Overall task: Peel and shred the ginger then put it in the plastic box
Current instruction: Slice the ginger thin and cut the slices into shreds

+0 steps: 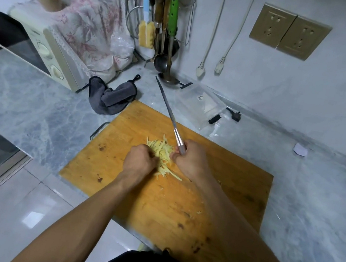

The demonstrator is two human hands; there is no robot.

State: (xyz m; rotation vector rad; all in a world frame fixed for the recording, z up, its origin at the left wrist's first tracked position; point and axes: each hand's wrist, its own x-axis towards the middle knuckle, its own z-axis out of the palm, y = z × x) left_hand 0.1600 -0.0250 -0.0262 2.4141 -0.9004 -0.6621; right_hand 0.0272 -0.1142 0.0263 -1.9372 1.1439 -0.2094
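With the ginger already shredded, the left hand curls round the pile; the right hand grips the knife; the plastic box probably comes next.

1. Bare orange wooden chopping board lies open right of the pile of pale yellow ginger shreds.
2. The long steel knife slants across the way toward the clear plastic box.
3. A crumpled grey cloth crowds the board's far-left corner.

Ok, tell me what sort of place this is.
Most likely a home kitchen. A wooden cutting board with shredded ginger lies on a marble counter, ladles and a brush hang on a utensil rack, and a cloth-covered microwave stands at the left.
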